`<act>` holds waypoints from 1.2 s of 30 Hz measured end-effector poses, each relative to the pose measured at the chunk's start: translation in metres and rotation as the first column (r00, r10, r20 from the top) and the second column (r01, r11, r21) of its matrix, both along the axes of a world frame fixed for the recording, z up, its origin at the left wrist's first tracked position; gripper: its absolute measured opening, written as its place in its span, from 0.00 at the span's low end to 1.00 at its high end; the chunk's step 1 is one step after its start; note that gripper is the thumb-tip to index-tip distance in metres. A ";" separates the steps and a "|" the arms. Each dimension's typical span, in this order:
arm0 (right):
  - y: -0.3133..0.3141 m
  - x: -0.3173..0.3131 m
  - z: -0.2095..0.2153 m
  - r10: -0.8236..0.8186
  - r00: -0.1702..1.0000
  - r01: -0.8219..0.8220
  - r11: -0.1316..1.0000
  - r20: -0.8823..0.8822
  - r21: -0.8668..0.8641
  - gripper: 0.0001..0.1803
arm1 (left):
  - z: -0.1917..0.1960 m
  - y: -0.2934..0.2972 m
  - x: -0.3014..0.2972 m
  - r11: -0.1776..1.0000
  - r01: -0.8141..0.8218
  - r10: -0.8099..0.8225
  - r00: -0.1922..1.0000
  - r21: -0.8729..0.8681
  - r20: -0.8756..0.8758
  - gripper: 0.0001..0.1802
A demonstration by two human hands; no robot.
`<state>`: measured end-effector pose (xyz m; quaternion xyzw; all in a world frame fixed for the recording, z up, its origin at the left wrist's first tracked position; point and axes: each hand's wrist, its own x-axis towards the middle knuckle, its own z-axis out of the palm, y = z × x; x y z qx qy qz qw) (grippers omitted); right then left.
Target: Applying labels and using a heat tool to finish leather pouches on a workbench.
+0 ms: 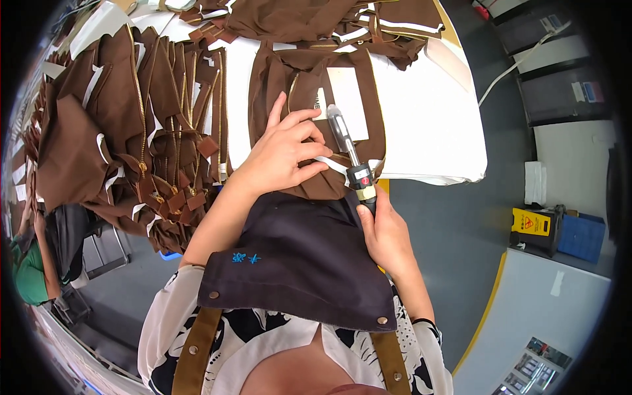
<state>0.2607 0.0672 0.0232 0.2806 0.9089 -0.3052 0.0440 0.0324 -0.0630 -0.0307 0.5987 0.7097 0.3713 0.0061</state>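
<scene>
A brown fabric piece (pixel 372 99) with gold zippers and a white label-like panel (pixel 347 89) lies on the white table in front of me. My left hand (pixel 286 155) rests palm down over it, fingers spread. Its thumb and index tips are apart at the end of a white strip (pixel 334 169) along the near edge. In my right hand (pixel 387 240) is a handheld tool (pixel 361 178) with a slotted metal barrel, pale tip, black handle, red button and yellow band. Its barrel points away over the brown fabric; I cannot tell whether the tip touches it.
A thick stack of brown zippered pieces (pixel 118 125) with leather tabs stands left of my arm. More brown fabric (pixel 283 20) lies at the table's far side. A cable (pixel 520 62) hangs on the right, above a yellow sign (pixel 530 222). A person in green (pixel 29 273) is at far left.
</scene>
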 end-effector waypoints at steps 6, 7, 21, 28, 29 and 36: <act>-0.003 -0.018 0.014 0.073 0.988 -0.098 0.978 0.137 0.183 0.22 | 0.000 0.000 -0.001 1.000 -0.010 0.010 1.000 -0.008 -0.010 0.11; -0.002 -0.022 0.017 0.070 0.988 -0.095 0.978 0.136 0.186 0.22 | 0.000 0.000 -0.001 1.000 -0.014 0.014 1.000 -0.009 -0.012 0.11; 0.034 -0.109 0.036 0.128 0.972 -0.174 0.956 0.199 0.236 0.22 | -0.002 -0.002 0.000 1.000 -0.025 0.025 1.000 -0.003 0.003 0.13; 0.044 -0.124 0.022 0.090 0.987 -0.117 0.972 0.135 0.203 0.22 | 0.000 0.002 0.000 1.000 -0.027 0.027 1.000 0.015 -0.011 0.13; 0.042 -0.121 0.023 0.091 0.986 -0.118 0.972 0.137 0.204 0.22 | 0.000 0.002 0.000 0.999 -0.028 0.028 1.000 0.017 -0.009 0.13; 0.021 -0.076 0.018 0.096 0.980 -0.133 0.968 0.177 0.213 0.21 | -0.001 0.001 0.000 0.999 -0.038 0.038 0.999 -0.002 -0.020 0.12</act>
